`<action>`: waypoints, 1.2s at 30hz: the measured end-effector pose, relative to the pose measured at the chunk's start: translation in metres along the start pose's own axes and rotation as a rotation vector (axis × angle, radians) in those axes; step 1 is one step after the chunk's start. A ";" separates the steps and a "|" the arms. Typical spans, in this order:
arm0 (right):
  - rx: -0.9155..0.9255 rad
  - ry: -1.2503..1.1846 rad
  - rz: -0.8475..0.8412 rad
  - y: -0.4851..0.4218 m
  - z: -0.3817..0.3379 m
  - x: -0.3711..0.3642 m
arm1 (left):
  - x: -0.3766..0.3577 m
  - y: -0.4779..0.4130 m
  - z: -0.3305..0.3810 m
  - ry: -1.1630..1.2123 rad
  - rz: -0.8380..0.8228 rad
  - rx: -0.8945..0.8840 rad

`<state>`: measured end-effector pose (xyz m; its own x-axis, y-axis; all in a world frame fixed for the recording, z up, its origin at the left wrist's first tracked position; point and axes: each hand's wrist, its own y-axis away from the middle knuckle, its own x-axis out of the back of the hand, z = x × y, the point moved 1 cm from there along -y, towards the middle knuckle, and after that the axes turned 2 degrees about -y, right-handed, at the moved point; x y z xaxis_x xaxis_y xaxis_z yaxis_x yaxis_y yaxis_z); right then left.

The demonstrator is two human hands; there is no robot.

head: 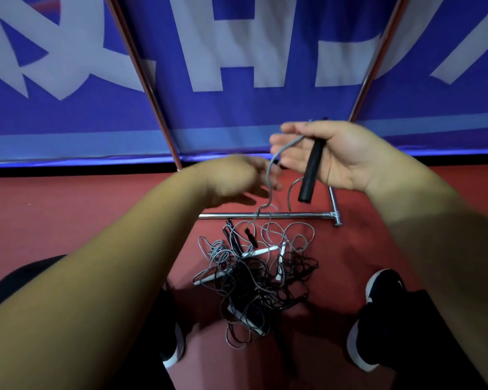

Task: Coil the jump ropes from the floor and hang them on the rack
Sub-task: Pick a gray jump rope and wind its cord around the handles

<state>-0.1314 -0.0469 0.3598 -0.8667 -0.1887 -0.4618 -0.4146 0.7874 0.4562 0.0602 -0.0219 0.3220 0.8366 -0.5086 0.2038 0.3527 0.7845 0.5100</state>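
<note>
Trouble starts at the right grip (338, 156), which holds a slim black cylindrical rope handle (310, 173) slantwise across the palm, with the thumb laid over its top. The fingers are nearly straight, so I judge the hold light; a tug from below could slide the handle out. The thin grey cord (269, 175) leaves those fingers and drops past the left grip (234, 178), which is blurred with its back towards me. I cannot tell whether it pinches the cord or only hovers beside it.

Lower down, the cord passes the chrome base bar of the metal rack (265, 215) and runs into the tangled heap of grey and black jump ropes with white and black handles (254, 277) on the red floor (82, 220). That is my main worry: pulling up may tighten the knots or drag the whole heap, and a loop might catch on the bar's end joint.

The rack's two slanted uprights rise before a blue banner with white lettering (237, 114); its hanging rail is out of view. A black shoe with a white sole (383, 288) stands on each side of the heap, near enough to tread on stray loops.
</note>
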 end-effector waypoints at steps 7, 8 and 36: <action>0.159 -0.300 0.107 -0.015 -0.006 0.014 | -0.021 0.005 -0.016 -0.334 -0.375 0.075; 0.131 -0.266 0.119 -0.017 -0.005 0.017 | -0.018 0.006 -0.012 -0.247 -0.359 0.083; -0.464 0.383 -0.411 0.000 0.026 0.010 | 0.033 0.005 0.000 -0.189 0.430 0.223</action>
<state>-0.1332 -0.0335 0.3359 -0.6167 -0.6748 -0.4053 -0.7289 0.2950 0.6178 0.0900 -0.0348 0.3313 0.7886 -0.2285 0.5708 -0.1211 0.8524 0.5086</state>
